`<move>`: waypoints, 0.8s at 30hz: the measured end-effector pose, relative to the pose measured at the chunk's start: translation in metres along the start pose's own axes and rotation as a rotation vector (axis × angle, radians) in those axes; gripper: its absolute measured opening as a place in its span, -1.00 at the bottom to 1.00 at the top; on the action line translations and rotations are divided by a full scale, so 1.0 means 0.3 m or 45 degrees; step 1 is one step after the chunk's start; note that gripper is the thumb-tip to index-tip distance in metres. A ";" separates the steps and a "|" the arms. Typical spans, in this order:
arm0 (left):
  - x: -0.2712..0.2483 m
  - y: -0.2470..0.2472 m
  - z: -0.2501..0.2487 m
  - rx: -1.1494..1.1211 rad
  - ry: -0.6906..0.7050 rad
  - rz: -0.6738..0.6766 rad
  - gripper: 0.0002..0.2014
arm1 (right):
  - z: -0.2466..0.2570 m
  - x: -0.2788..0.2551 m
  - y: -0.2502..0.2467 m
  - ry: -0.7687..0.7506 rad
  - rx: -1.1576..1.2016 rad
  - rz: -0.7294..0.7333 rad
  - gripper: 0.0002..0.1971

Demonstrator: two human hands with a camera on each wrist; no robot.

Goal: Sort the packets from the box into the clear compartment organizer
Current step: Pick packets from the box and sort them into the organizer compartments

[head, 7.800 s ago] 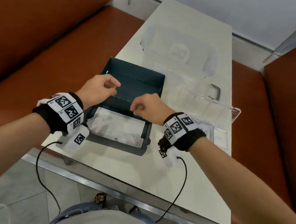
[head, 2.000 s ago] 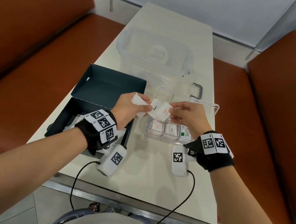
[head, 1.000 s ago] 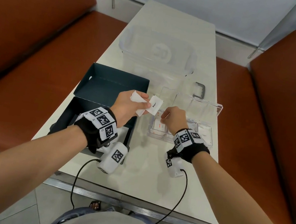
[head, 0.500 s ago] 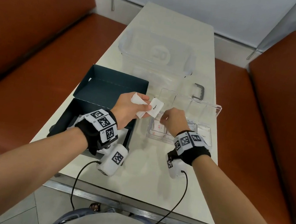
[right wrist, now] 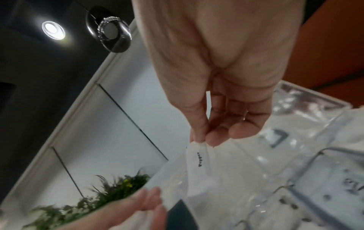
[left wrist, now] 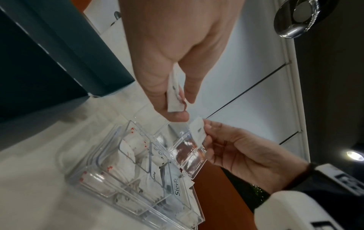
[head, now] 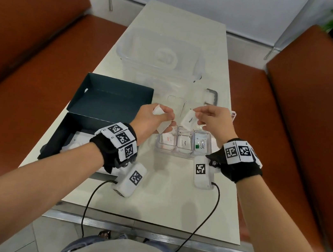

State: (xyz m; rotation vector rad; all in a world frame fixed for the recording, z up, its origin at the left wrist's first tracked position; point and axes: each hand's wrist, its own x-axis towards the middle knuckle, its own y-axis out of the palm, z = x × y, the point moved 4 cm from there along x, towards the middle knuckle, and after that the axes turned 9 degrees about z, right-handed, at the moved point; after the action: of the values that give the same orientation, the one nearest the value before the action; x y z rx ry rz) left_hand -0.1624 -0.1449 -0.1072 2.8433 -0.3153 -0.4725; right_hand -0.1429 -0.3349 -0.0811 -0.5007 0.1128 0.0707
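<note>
My right hand (head: 200,114) pinches a white pepper packet (head: 190,121) by its top edge, hanging above the clear compartment organizer (head: 181,153). The same packet (right wrist: 199,161) shows under my thumb and forefinger in the right wrist view. My left hand (head: 158,117) holds a small bunch of white packets (head: 162,126), seen edge-on as packets (left wrist: 174,95) in the left wrist view. The organizer (left wrist: 110,185) holds sorted white packets and a Stevia packet (head: 201,144). The dark box (head: 67,132) lies open at the left with more packets (head: 76,143) inside.
A large clear plastic bin (head: 160,60) stands behind the organizer, with a dark handle (head: 212,96) to its right. The organizer's lid (left wrist: 189,155) is raised. Orange benches (head: 289,133) flank the narrow white table (head: 161,200). Wrist camera cables hang over the near table edge.
My right hand has risen from the organizer and taken the pepper packet from my left hand, which keeps the other packets. The head view shifted slightly.
</note>
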 end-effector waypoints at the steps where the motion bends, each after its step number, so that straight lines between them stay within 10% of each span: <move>1: -0.001 0.002 0.001 -0.004 -0.013 -0.005 -0.90 | -0.025 0.007 -0.013 0.041 -0.042 -0.005 -0.83; 24: -0.032 -0.014 0.011 0.019 -0.077 0.086 -0.60 | -0.127 0.016 0.097 0.083 -0.659 0.043 -0.91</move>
State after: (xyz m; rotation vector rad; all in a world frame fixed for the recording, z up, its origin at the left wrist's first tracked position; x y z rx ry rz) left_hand -0.1717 -0.1390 -0.1086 2.8262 -0.4258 -0.5457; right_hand -0.1444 -0.3276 -0.1287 -1.0189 0.1676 0.1173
